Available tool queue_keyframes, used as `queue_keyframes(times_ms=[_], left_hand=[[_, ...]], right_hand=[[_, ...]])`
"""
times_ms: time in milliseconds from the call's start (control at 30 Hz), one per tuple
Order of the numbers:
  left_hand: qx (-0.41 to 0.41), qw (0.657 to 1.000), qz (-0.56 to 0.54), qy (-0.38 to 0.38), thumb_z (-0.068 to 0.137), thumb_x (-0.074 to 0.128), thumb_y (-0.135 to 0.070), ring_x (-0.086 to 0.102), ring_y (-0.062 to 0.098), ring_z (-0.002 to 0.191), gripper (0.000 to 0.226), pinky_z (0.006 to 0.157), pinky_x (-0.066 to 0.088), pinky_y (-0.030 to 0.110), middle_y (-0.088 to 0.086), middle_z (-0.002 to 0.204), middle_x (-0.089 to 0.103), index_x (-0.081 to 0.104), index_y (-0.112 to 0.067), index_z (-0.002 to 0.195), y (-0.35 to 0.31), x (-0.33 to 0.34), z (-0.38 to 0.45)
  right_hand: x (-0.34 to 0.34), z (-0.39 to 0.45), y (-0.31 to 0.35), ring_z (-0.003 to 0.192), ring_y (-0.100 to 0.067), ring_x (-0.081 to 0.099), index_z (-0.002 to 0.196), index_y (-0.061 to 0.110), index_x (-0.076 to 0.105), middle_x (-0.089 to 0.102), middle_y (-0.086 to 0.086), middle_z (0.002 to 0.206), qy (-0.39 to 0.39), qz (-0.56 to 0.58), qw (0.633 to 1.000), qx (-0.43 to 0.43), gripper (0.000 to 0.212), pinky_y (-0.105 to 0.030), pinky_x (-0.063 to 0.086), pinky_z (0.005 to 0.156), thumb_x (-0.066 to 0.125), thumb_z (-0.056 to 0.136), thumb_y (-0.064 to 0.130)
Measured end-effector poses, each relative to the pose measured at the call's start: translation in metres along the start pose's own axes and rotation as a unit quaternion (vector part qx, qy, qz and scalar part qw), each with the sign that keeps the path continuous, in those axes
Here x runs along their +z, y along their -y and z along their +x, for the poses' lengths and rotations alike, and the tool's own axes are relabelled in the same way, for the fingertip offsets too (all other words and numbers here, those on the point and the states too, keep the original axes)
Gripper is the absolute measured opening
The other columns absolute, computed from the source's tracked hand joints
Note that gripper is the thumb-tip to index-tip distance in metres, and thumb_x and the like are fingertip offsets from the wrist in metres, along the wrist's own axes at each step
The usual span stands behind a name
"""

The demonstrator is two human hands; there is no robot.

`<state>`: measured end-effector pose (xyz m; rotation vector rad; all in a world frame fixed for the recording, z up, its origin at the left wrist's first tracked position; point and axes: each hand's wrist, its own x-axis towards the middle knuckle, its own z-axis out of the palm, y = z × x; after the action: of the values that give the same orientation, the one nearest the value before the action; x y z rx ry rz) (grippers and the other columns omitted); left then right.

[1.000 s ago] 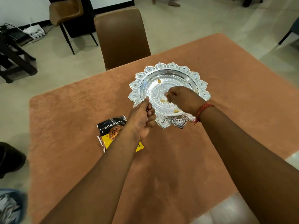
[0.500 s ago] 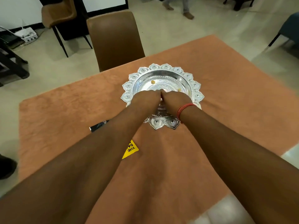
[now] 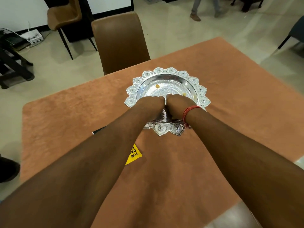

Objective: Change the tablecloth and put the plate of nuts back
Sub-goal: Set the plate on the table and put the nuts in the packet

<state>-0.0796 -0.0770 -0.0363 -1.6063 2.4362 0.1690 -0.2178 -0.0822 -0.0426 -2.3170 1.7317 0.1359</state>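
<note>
An ornate silver plate (image 3: 171, 70) with a scalloped rim stands on the orange-brown tablecloth (image 3: 230, 96) at the table's far middle. A few pale nuts (image 3: 157, 86) lie in its bowl. My left hand (image 3: 148, 104) and my right hand (image 3: 178, 102) hover side by side over the plate's near half, knuckles touching, backs toward the camera. Their fingers point down into the plate and are hidden, so what they hold does not show. A red thread (image 3: 189, 111) circles my right wrist.
An almond packet (image 3: 134, 154) lies under my left forearm, only its yellow corner and a black edge showing. A brown chair (image 3: 120, 41) stands at the table's far side, another chair (image 3: 64, 12) behind it. A person's legs (image 3: 205, 9) are at the far right.
My left hand moved from beside the packet onto the plate and met my right hand there. The hands have stayed together over the plate since half a second ago.
</note>
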Motion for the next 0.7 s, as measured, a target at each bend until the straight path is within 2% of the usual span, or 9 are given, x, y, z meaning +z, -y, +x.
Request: queue_keyframes(times_ms=[167, 300, 433, 500, 533, 567, 600, 667, 700], left_hand=[[0.004, 1.0, -0.004, 0.01, 0.091, 0.061, -0.015, 0.052, 0.03, 0.074, 0.033, 0.059, 0.035, 0.036, 0.014, 0.102, 0.066, 0.047, -0.005, 0.119, 0.001, -0.003, -0.001], [0.007, 1.0, 0.0, 0.004, 0.093, 0.056, -0.013, 0.053, 0.03, 0.072, 0.026, 0.052, 0.03, 0.033, 0.013, 0.099, 0.067, 0.048, -0.005, 0.116, 0.001, -0.002, -0.002], [-0.013, 0.999, -0.03, -0.015, 0.097, 0.05, -0.017, 0.055, 0.031, 0.074, 0.026, 0.054, 0.035, 0.034, 0.014, 0.098, 0.066, 0.046, -0.005, 0.12, 0.001, -0.001, -0.002], [-0.043, 0.988, -0.138, -0.056, 0.103, 0.043, -0.022, 0.054, 0.031, 0.075, 0.028, 0.06, 0.036, 0.035, 0.016, 0.099, 0.065, 0.045, -0.002, 0.122, 0.0, -0.004, 0.0], [-0.06, 0.971, -0.219, -0.074, 0.104, 0.041, -0.024, 0.053, 0.029, 0.074, 0.028, 0.061, 0.035, 0.034, 0.017, 0.097, 0.064, 0.048, -0.002, 0.12, -0.002, -0.008, -0.001], [-0.079, 0.941, -0.318, -0.089, 0.104, 0.041, -0.024, 0.052, 0.026, 0.07, 0.025, 0.06, 0.035, 0.033, 0.015, 0.091, 0.063, 0.052, -0.004, 0.112, -0.004, -0.011, -0.002], [-0.108, 0.887, -0.438, -0.101, 0.102, 0.042, -0.023, 0.048, 0.022, 0.063, 0.019, 0.056, 0.035, 0.031, 0.012, 0.082, 0.061, 0.054, -0.009, 0.101, -0.007, -0.014, -0.004], [-0.18, 0.702, -0.683, -0.094, 0.098, 0.042, -0.017, 0.036, 0.014, 0.048, 0.015, 0.044, 0.028, 0.024, 0.003, 0.063, 0.051, 0.052, -0.015, 0.086, -0.014, -0.017, -0.011], [-0.201, 0.608, -0.763, -0.082, 0.097, 0.042, -0.014, 0.031, 0.011, 0.044, 0.015, 0.04, 0.023, 0.02, -0.001, 0.057, 0.047, 0.052, -0.015, 0.086, -0.016, -0.019, -0.015]], right_hand=[[0.001, -0.001, -0.001, 0.074, -0.028, 0.053, 0.111, 0.002, 0.05, 0.064, -0.017, 0.097, -0.003, 0.006, 1.0, -0.005, 0.026, -0.034, 0.041, 0.062, 0.057, 0.092, 0.018], [0.002, -0.001, -0.004, 0.074, -0.027, 0.05, 0.108, 0.003, 0.049, 0.06, -0.015, 0.092, -0.013, 0.045, 0.999, 0.0, 0.023, -0.035, 0.037, 0.063, 0.052, 0.098, 0.024], [-0.011, -0.007, -0.013, 0.058, -0.021, 0.045, 0.078, 0.006, 0.053, 0.051, -0.01, 0.064, -0.07, 0.213, 0.974, 0.036, 0.029, -0.031, 0.031, 0.059, 0.054, 0.098, 0.028], [-0.016, -0.017, -0.012, 0.046, -0.017, 0.032, 0.064, 0.009, 0.049, 0.041, -0.01, 0.055, -0.071, 0.356, 0.93, 0.061, 0.039, -0.027, 0.028, 0.05, 0.055, 0.097, 0.028], [-0.017, -0.023, -0.01, 0.042, -0.016, 0.027, 0.061, 0.013, 0.044, 0.036, -0.006, 0.053, -0.056, 0.465, 0.88, 0.075, 0.04, -0.024, 0.027, 0.045, 0.055, 0.097, 0.027], [-0.018, -0.029, -0.008, 0.042, -0.013, 0.023, 0.062, 0.017, 0.042, 0.032, -0.002, 0.052, -0.035, 0.589, 0.802, 0.091, 0.04, -0.021, 0.025, 0.04, 0.055, 0.098, 0.025], [-0.019, -0.034, -0.007, 0.041, -0.01, 0.02, 0.065, 0.019, 0.041, 0.028, 0.002, 0.053, -0.012, 0.707, 0.7, 0.104, 0.037, -0.018, 0.021, 0.036, 0.055, 0.099, 0.022], [-0.023, -0.042, -0.006, 0.04, -0.005, 0.017, 0.073, 0.02, 0.042, 0.026, 0.007, 0.051, 0.031, 0.862, 0.496, 0.102, 0.028, -0.018, 0.014, 0.031, 0.053, 0.099, 0.018], [-0.024, -0.045, -0.005, 0.04, -0.003, 0.015, 0.075, 0.019, 0.043, 0.026, 0.008, 0.049, 0.046, 0.906, 0.411, 0.091, 0.023, -0.016, 0.011, 0.031, 0.052, 0.096, 0.018]])
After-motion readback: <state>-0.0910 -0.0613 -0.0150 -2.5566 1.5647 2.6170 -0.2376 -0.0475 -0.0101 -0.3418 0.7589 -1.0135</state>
